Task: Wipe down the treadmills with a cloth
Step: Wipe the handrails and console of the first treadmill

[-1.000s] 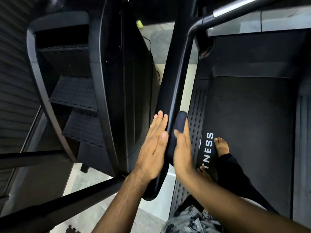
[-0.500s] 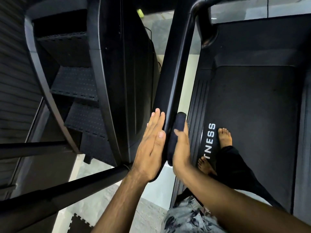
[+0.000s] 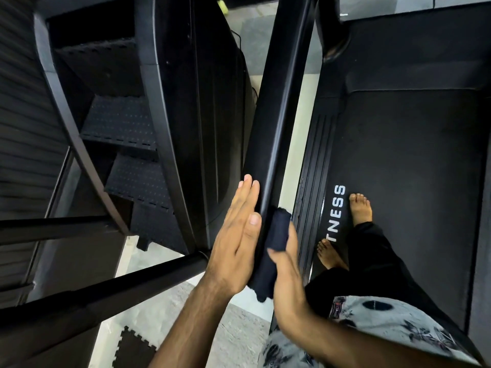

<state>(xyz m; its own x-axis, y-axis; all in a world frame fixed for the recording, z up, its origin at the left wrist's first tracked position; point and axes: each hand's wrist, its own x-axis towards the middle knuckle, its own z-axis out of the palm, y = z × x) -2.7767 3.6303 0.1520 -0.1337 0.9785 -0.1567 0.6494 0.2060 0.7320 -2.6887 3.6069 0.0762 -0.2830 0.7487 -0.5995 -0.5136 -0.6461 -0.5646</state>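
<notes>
The cloth [image 3: 273,245] is pinched by the right hand [image 3: 285,269] against the handrail [image 3: 279,123]. The left hand [image 3: 236,235] presses flat, fingers straight, on the other side. The cloth may slip from this thin grip.

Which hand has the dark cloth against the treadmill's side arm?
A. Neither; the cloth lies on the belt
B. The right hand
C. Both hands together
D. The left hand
B: the right hand presses the dark cloth to the side arm, while the left hand lies flat and bare on the arm's other face.
</notes>
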